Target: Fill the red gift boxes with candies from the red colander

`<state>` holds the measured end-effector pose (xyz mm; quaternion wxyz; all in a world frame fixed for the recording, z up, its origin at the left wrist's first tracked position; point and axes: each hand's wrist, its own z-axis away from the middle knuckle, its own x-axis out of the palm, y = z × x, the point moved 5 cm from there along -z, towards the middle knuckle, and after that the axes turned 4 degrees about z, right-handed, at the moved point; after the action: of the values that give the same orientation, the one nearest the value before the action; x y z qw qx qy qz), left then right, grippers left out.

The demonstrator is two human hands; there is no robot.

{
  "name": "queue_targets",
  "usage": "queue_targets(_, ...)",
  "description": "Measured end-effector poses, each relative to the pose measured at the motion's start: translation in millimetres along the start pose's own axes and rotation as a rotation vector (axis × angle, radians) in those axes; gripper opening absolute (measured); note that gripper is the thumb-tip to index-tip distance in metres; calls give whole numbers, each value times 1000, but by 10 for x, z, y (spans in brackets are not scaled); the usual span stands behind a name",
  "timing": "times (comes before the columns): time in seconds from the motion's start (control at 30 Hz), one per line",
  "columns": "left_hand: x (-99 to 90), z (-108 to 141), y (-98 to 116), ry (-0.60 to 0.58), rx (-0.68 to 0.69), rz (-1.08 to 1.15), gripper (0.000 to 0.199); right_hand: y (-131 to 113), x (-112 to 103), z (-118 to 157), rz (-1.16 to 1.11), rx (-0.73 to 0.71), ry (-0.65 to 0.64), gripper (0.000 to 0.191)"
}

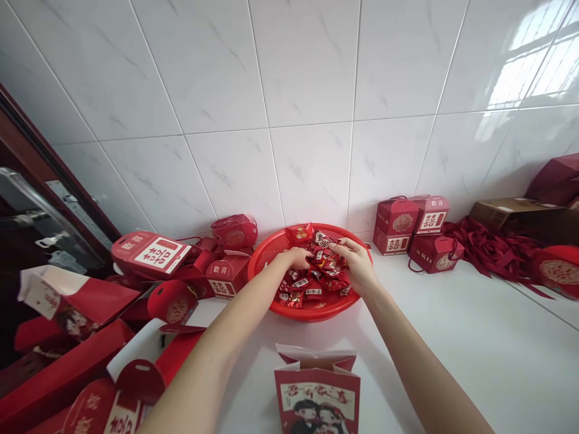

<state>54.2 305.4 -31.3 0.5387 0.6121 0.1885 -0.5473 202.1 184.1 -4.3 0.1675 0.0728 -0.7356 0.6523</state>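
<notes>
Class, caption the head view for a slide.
Left hand and right hand among wrapped sweets in a red basket, open bag in front.

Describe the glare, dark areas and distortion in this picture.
Head view: a window's reflection whitens the upper right of the tiled wall; head view: the left edge looks dark around the door; head view: grout lines fan outward, suggesting wide-angle stretch.

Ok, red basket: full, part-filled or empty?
Part-filled: wrapped sweets lie heaped in the red basket, yet bare perforated wall shows above them at the back left. Depth of the heap: cannot tell.
</notes>
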Motion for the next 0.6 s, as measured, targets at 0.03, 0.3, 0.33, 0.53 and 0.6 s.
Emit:
queue_targets(0.03,19,26,12,-70,-19,-10,27,-2,-2,-1,1,-2,3,44)
queue_targets(0.3,-51,157,-75,-248,-160,67,19,-19,7,-6,-2,-21,-4,44)
queue_targets(0.33,-53,161,-118,-260,-180,56,18,-19,6,-8,-1,-23,-3,44)
queue_targets(0.53,10,159,-222,-324,-252,-40,37,4,-8,-26,4,-41,-11,43)
queue_targets(0.6,39,150,-185,-294,-247,-77,40,8,-8,-25,11,-42,-16,43)
